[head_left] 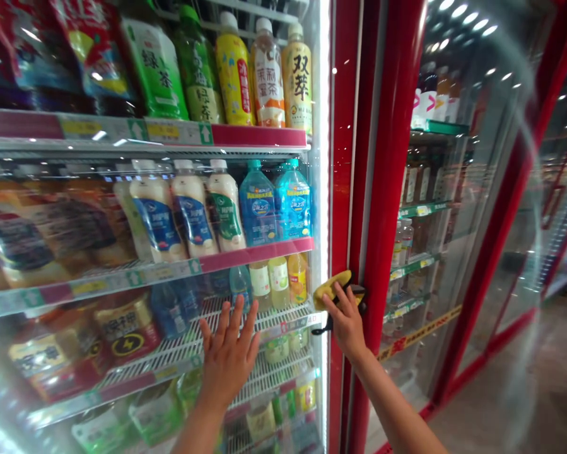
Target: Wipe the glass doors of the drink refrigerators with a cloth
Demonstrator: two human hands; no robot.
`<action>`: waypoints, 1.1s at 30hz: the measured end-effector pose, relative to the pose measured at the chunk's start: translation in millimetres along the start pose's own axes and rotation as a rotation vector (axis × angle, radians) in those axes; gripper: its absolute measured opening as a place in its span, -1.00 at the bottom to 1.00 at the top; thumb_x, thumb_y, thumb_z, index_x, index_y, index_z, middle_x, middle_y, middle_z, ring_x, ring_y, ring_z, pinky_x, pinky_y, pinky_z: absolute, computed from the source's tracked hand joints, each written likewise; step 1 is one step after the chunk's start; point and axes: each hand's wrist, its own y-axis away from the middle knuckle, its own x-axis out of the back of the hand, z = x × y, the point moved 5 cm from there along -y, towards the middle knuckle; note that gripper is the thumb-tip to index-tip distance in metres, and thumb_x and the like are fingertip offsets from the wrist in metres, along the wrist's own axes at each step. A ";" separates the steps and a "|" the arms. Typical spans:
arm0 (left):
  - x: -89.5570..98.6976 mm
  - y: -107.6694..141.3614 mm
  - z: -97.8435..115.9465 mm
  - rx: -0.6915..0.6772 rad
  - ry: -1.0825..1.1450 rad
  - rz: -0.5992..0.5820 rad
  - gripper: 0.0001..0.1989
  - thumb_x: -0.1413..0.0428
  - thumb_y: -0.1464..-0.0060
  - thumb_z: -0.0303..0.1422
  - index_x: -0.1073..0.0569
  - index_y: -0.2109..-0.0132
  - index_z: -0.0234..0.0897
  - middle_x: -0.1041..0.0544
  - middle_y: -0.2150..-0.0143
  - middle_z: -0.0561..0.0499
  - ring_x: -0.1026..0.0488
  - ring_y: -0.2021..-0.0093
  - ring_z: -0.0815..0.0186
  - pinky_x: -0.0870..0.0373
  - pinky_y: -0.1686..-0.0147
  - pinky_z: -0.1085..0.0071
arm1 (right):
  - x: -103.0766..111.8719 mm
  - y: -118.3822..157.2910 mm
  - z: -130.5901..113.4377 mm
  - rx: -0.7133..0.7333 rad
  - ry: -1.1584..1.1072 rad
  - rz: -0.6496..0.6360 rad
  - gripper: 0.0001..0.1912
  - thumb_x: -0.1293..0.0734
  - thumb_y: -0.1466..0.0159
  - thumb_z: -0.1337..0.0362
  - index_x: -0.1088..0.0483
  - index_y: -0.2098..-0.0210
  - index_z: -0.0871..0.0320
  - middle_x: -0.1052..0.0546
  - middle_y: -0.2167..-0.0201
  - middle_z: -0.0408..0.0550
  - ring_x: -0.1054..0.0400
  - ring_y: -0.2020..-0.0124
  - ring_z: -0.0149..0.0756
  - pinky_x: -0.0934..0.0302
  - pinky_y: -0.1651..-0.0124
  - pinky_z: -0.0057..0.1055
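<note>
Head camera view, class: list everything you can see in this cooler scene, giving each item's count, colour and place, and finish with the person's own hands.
Glass door: one, clear, front of the cooler.
Door frame: one, red, right of the glass door.
Green tea bottles: two, green, top shelf.
Milky drink bottles: three, white, middle shelf.
Water bottles: two, blue, middle shelf, right.
Door handle: one, black, on the frame.
Yellow cloth: one, yellow, against the door handle.
Left hand: one, spread on the glass door.
Right hand: one, holding the yellow cloth.
</note>
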 end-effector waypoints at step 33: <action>39.0 79.7 -53.7 0.241 -0.200 -0.100 -0.16 -0.10 -0.31 -0.27 0.18 -0.53 -0.23 0.27 -0.59 -0.17 0.31 -0.57 0.02 0.29 -0.49 -0.07 | -35.4 -16.6 -130.8 0.077 -0.038 0.167 -0.41 -0.27 -0.40 0.31 -0.24 -0.39 -0.17 -0.44 -0.28 0.05 -0.30 -0.19 0.05 -0.08 -0.20 -0.06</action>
